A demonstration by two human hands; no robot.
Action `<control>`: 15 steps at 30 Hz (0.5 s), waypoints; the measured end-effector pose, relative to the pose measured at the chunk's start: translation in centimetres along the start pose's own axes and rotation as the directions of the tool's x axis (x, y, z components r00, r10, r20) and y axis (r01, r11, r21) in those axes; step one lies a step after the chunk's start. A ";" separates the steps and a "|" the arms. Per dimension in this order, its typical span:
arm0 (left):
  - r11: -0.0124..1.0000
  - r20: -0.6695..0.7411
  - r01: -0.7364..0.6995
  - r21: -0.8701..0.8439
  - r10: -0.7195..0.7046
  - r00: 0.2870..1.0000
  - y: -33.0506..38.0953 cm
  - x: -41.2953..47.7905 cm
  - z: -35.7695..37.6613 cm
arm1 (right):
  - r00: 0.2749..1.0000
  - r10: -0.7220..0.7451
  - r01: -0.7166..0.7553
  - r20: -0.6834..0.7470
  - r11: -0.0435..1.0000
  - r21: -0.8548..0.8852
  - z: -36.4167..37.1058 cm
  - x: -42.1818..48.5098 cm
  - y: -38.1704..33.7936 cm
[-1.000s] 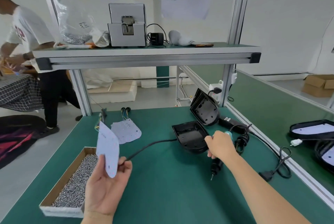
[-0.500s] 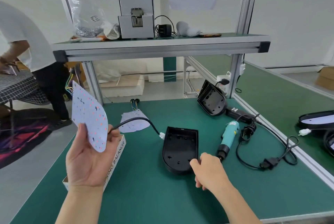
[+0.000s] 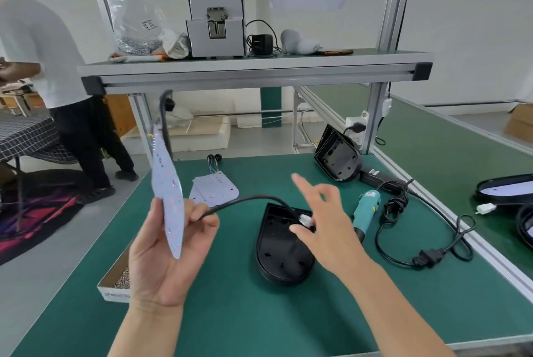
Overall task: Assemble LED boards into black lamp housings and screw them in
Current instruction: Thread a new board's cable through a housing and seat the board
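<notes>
Left hand pinched the LED board between thumb and fingers, and the black cable was caught under the same thumb. The board was held up off the table, nearly edge-on, with its long axis close to vertical. The open black housing lay flat on the table, cavity up and rounded end toward the person, down and to the right of the board. Right hand hovered over the housing's far end, fingers spread and index raised (blurred). The cable's white connector was right by its thumb, but I couldn't tell if they touched. The right hand was nearer the housing. The board probably had to tip flat and swing right to drop in. The teal electric screwdriver lay just right of the housing.
</notes>
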State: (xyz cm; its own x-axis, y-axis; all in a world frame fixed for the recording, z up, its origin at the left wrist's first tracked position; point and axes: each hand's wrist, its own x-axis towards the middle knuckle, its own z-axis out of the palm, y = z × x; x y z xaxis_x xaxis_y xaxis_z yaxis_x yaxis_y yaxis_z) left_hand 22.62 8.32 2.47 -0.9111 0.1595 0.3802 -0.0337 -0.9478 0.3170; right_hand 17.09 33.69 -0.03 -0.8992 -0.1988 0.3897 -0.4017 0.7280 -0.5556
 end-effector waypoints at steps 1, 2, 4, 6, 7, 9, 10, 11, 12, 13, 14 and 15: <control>1.000 0.016 0.014 -0.013 -0.014 1.000 -0.7 0.1 0.0 | 0.997 -0.069 0.070 0.038 0.997 -0.012 0.1 0.8 -0.2; 0.999 0.024 0.034 -0.020 -0.033 0.999 -1.3 0.3 0.1 | 0.989 -0.130 0.133 0.066 0.990 -0.039 0.2 1.6 -0.4; 0.996 0.010 0.085 -0.027 -0.085 0.996 -1.9 0.6 0.1 | 0.978 -0.191 0.199 0.081 0.973 -0.119 0.1 2.8 -0.7; 0.994 -0.050 0.112 0.011 -0.112 0.993 -2.1 1.0 -0.1 | 0.988 -0.150 0.145 -0.031 0.983 -0.116 -0.1 3.8 -0.3; 0.992 -0.102 0.097 0.082 -0.089 0.991 -2.1 1.0 -0.3 | 0.989 -0.083 0.083 -0.121 0.997 -0.005 -0.6 4.4 0.0; 0.982 -0.197 0.075 0.172 -0.040 0.980 -2.2 1.0 -1.8 | 0.967 0.074 -0.005 -0.245 0.962 0.273 -1.3 5.4 0.8; 0.980 -0.241 0.080 0.184 -0.033 0.970 -2.4 0.9 -2.6 | 0.955 0.134 -0.030 -0.266 0.931 0.364 -1.5 5.9 1.2; 0.977 -0.289 0.086 0.195 -0.027 0.957 -2.7 0.8 -3.5 | 0.947 0.182 -0.056 -0.265 0.905 0.422 -1.5 6.2 1.5; 0.971 -0.327 0.115 0.210 -0.042 0.944 -3.2 0.6 -4.1 | 0.942 0.217 -0.079 -0.255 0.884 0.460 -1.3 6.5 1.7; 0.957 -0.363 0.163 0.241 -0.067 0.929 -3.9 0.5 -4.8 | 0.939 0.242 -0.097 -0.245 0.868 0.487 -1.0 6.7 1.9; 0.935 -0.398 0.218 0.279 -0.094 0.912 -4.6 0.3 -5.2 | 0.935 0.263 -0.109 -0.238 0.852 0.511 -0.7 6.8 2.0; 0.912 -0.425 0.262 0.317 -0.110 0.899 -5.2 0.2 -5.6 | 0.930 0.283 -0.122 -0.233 0.838 0.532 -0.2 6.7 2.2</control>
State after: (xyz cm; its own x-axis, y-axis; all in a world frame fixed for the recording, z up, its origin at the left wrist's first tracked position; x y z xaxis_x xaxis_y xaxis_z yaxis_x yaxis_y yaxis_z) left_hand 20.34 11.73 -3.99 -0.9895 0.1303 -0.0624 -0.1386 -0.7347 0.6641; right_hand 10.25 34.08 1.56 -0.9098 0.1743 0.3767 -0.3194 0.2855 -0.9036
